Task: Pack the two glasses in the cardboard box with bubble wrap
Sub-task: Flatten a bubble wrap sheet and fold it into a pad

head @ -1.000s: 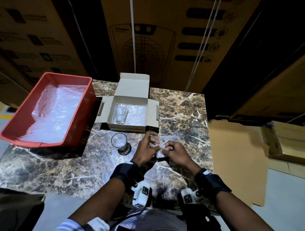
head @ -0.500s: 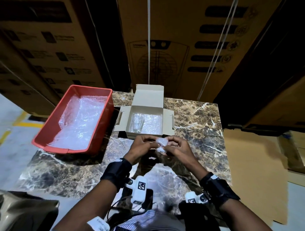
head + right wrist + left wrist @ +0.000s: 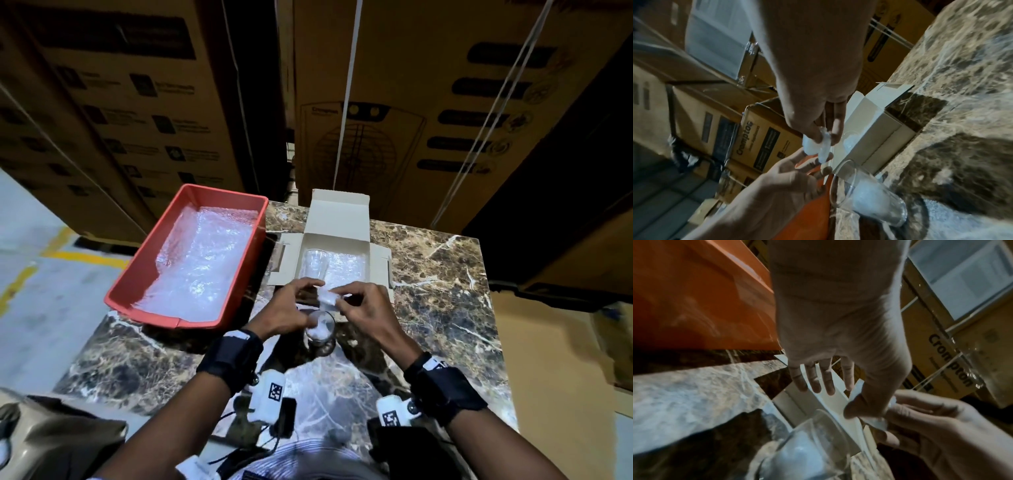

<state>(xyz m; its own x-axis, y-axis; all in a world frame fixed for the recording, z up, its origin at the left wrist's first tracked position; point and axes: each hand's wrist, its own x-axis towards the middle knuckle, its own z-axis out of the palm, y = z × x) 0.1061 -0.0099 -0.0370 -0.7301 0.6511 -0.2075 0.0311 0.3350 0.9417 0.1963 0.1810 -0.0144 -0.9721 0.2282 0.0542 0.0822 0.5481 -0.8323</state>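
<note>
Both hands hold a small crumpled wad of bubble wrap (image 3: 327,297) just above a clear glass (image 3: 320,330) that stands upright on the marble table (image 3: 445,274). White bubble wrap sits inside this glass (image 3: 869,198). My left hand (image 3: 317,291) pinches the wad's left end and my right hand (image 3: 342,298) pinches its right end (image 3: 818,146). Behind the hands the small cardboard box (image 3: 337,236) lies open. A second glass (image 3: 314,267) lies in its left half, on a bubble wrap lining (image 3: 347,270).
A red plastic bin (image 3: 137,274) lined with bubble wrap stands at the table's left, close to the box. A flat sheet of bubble wrap (image 3: 325,387) lies on the table near me. Tall stacked cartons (image 3: 394,120) rise behind the table.
Both hands have moved the wad left and away from me, from beside the standing glass to directly over it. The head view has tilted upward.
</note>
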